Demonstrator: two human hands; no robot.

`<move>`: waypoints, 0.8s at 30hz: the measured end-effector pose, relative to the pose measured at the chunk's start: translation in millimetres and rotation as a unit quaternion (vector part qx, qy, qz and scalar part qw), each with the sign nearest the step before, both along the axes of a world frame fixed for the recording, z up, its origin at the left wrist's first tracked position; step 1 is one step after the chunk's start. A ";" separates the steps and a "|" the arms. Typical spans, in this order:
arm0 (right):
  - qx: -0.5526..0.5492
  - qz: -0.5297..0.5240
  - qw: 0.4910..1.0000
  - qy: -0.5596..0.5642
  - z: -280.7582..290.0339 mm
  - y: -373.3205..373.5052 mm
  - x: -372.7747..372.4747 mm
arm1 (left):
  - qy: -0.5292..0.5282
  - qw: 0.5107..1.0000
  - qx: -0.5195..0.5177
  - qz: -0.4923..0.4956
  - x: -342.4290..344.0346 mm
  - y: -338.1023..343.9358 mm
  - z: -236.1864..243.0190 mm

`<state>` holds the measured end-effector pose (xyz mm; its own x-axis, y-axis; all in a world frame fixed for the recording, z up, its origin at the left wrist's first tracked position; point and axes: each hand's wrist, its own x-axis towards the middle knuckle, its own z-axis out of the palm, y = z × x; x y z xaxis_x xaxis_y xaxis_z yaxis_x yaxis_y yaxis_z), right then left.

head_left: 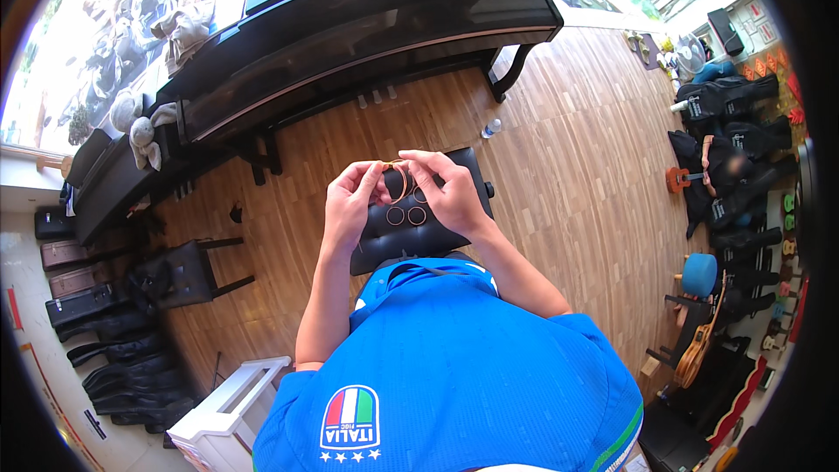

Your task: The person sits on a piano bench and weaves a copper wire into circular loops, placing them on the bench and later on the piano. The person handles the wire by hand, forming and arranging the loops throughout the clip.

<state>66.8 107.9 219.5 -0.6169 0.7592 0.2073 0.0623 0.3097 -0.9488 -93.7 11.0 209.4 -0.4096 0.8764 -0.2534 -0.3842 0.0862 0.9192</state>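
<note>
My left hand [354, 197] and my right hand [441, 192] are raised over a black tufted bench [371, 245], both with fingertips pinched on a thin bronze-coloured coiled cord [400, 177], perhaps an instrument string. The fingertips of the two hands nearly meet at the top of the loop; the exact grip is too small to make out. Below the loop, small bronze rings or coils [417, 216] show against the dark seat, which is partly hidden by my hands and forearms.
A black piano [384, 44] stands ahead, a water bottle [490, 128] beyond the bench. At left are another black bench [183, 280] and cases; at lower left, white furniture [218, 402]. At right, a person [725, 175] holds a ukulele [677, 180] among black bags, near a blue stool [699, 275].
</note>
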 end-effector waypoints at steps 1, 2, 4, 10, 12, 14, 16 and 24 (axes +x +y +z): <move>-0.067 0.014 0.997 0.027 -2.0 0.8 1.3 | -0.007 1.000 0.003 0.005 -0.1 0.2 -1.5; -0.133 0.027 0.989 0.054 -5.3 2.2 2.8 | -0.014 1.000 0.006 0.009 -0.1 0.6 -3.6; -0.224 0.054 0.969 0.086 -3.9 3.8 5.4 | 0.020 0.999 0.019 0.023 0.1 1.5 -7.9; -0.266 0.081 0.954 0.113 -4.7 2.6 4.7 | 0.071 0.994 0.045 0.066 13.1 4.8 -6.1; -0.249 0.075 0.960 0.106 -10.2 0.9 4.2 | 0.031 0.995 0.068 0.069 14.3 6.5 -11.8; -0.243 0.075 0.960 0.115 -11.3 -0.4 3.2 | 0.004 0.996 0.065 0.065 14.9 7.2 -17.0; -0.247 0.078 0.956 0.140 -9.9 -1.3 1.9 | -0.014 0.996 0.065 0.060 16.3 8.4 -20.0; -0.204 0.004 0.964 0.169 -17.5 -7.2 -5.2 | 0.041 0.995 0.045 0.074 12.9 12.6 -15.6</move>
